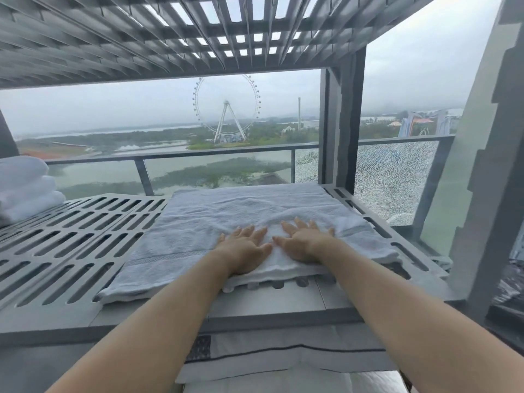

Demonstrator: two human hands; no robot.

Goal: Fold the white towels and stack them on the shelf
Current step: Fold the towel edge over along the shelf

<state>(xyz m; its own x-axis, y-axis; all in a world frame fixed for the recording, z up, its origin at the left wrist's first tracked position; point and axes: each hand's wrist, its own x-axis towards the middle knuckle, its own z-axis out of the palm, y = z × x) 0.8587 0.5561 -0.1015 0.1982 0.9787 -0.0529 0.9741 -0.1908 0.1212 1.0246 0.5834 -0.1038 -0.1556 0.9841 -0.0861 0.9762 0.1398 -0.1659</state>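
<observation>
text: none legible | labels: none | numbers: none | signs: none

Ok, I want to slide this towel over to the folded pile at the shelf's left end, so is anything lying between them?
Nothing visible does. The left hand and right hand rest flat on the towel, and only slotted shelf surface shows between it and the folded pile.
</observation>
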